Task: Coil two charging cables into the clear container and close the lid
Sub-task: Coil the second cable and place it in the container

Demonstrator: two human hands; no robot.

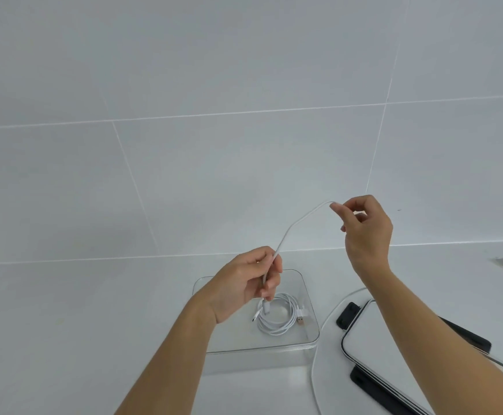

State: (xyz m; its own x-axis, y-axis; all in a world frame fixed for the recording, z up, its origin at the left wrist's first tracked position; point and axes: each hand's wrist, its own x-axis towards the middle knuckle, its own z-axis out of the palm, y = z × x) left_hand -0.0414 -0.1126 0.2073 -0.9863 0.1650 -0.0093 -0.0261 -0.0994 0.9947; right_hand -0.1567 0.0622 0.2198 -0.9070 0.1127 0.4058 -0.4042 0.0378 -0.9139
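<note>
1. Gripping a white charging cable with curled fingers, the left hand hovers just above the clear container. A plug end hangs below the hand into the open top.
2. The right hand pinches the same cable between thumb and fingertips, higher up and to the right. The cable arches between the two hands.
3. A loose white run of cable lies on the counter. It curves past the container's right side towards the counter's near edge. Whether it joins the held cable is hidden behind the right forearm.
4. A coiled cable rests on the container's floor, with its USB plug near the right wall.
5. The container stands open, well back from the counter's near edge. Its lid, with black latches, lies flat just to its right, partly under the right forearm.
6. A tiled wall rises from the counter's far edge.
</note>
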